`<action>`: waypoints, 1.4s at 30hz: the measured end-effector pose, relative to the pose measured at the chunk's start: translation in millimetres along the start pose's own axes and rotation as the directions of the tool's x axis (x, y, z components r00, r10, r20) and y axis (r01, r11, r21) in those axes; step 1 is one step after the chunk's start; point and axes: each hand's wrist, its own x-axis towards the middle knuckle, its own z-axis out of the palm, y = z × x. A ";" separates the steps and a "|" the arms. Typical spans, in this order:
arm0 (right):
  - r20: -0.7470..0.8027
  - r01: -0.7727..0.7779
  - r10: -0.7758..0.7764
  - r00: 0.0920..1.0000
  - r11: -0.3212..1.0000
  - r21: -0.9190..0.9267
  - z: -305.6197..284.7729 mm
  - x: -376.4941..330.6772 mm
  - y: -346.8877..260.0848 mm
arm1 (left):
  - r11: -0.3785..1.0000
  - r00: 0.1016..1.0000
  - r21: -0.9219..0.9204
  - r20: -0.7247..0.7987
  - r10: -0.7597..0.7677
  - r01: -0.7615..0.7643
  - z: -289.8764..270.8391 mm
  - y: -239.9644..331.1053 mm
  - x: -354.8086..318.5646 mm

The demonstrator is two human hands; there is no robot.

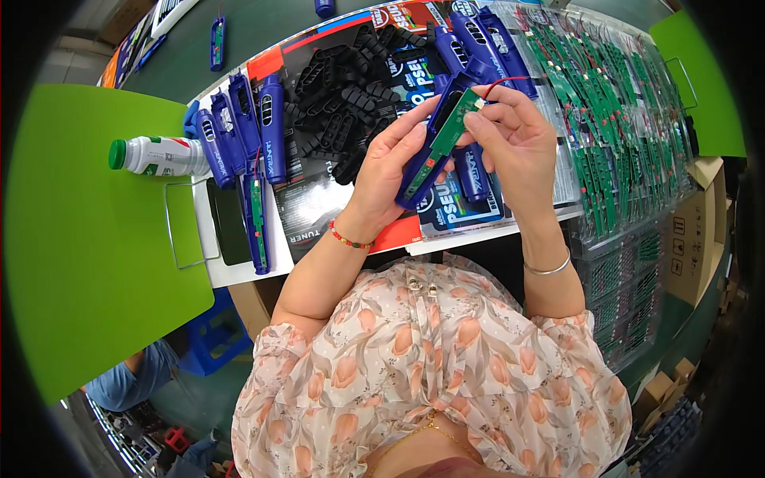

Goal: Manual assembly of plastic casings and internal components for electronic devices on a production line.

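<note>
Head view looks down on a long blue plastic casing half (437,151), held above the white counter (239,275) between both hands. Left hand (390,171) has its grip wrapped round the lower part of that casing, thumb along its near edge. Right hand (514,135) has its grip pinched narrow on the upper end of a slim green circuit board (443,137) that lies in the casing's hollow, thumb and forefinger touching the board's top, where a thin red wire (510,79) loops away. Just beyond the casing lies a heap of black slotted plastic parts (351,95). Left of the casing, a row of more blue casing halves (239,119) rests on the counter, one of them carrying its own green board. Farther left of the casing a white plastic bottle with a green cap (159,154) lies on its side. Right of the casing, clear trays of green circuit boards (621,119) are spread out.
</note>
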 end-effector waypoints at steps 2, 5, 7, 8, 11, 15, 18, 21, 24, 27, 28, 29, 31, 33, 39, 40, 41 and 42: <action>0.008 -0.017 0.017 1.000 1.000 -0.024 -0.1 1.1 -1.1 | 1.000 1.000 0.017 -0.021 -0.004 0.005 0.4 0.6 0.3; 0.004 0.000 0.001 1.000 0.999 -0.055 2.0 0.9 -0.8 | 1.000 1.000 0.009 -0.027 0.011 -0.011 0.2 -1.0 0.7; -0.010 0.052 -0.053 0.999 0.993 -0.111 2.0 1.9 3.1 | 1.000 1.000 -0.005 -0.027 0.003 -0.003 3.0 2.3 0.1; -0.019 0.090 -0.095 0.995 0.983 -0.158 0.7 3.4 7.3 | 1.000 1.000 -0.011 -0.024 -0.002 0.001 4.5 3.9 -0.5; -0.065 0.144 -0.170 0.983 0.945 -0.294 4.1 2.5 8.6 | 0.979 0.996 0.182 0.013 0.089 -0.089 1.2 -4.6 -0.6; -0.147 0.149 -0.186 0.971 0.961 -0.233 20.5 -0.7 11.7 | 0.959 0.988 0.263 -0.079 0.130 -0.106 7.1 -5.9 2.2; -0.171 0.144 -0.192 0.967 0.956 -0.256 21.7 3.1 9.5 | 0.943 0.984 0.311 -0.088 0.155 -0.121 8.2 -2.3 3.0; -0.158 0.102 -0.138 0.978 0.971 -0.216 21.2 6.5 6.7 | 0.917 0.977 0.376 -0.102 0.186 -0.135 9.8 3.7 1.8; -0.134 0.071 -0.098 0.986 0.978 -0.194 23.7 8.0 1.2 | 0.915 0.976 0.386 -0.121 0.179 -0.119 10.5 16.4 0.6; -0.089 0.098 -0.123 0.988 0.966 -0.238 18.3 11.6 7.4 | 0.879 0.965 0.464 -0.158 0.208 -0.113 10.1 45.6 3.9; -0.121 0.108 -0.142 0.982 0.961 -0.253 18.6 10.9 7.4 | 0.826 0.945 0.545 -0.173 0.277 -0.142 2.8 58.1 13.6; -0.074 0.111 -0.142 0.987 0.939 -0.325 16.5 11.8 9.1 | 0.766 0.920 0.622 -0.185 0.346 -0.163 -6.7 74.6 26.2; 0.017 0.112 -0.118 0.993 0.880 -0.462 9.4 11.2 17.7 | 0.669 0.840 0.724 -0.248 0.483 -0.170 -39.0 115.1 61.7; 0.139 0.239 -0.194 0.971 0.799 -0.552 13.2 5.3 17.8 | 0.726 0.788 0.664 -0.346 0.510 -0.178 -89.0 164.7 98.7; 0.475 0.548 -0.294 0.829 0.595 -0.588 43.0 -8.2 37.5 | 0.437 0.401 0.875 -0.484 0.777 0.210 -253.0 246.4 171.6; 0.506 0.570 -0.293 0.811 0.588 -0.574 47.4 -9.5 40.2 | 0.367 0.358 0.870 -0.475 0.804 0.329 -259.5 244.9 175.6; 0.534 0.591 -0.291 0.794 0.577 -0.564 51.6 -10.2 42.9 | 0.302 0.377 0.873 -0.447 0.811 0.384 -260.2 239.0 180.9; 0.567 0.619 -0.296 0.769 0.564 -0.546 56.6 -10.4 45.2 | 0.234 0.390 0.871 -0.414 0.822 0.432 -258.8 237.6 183.7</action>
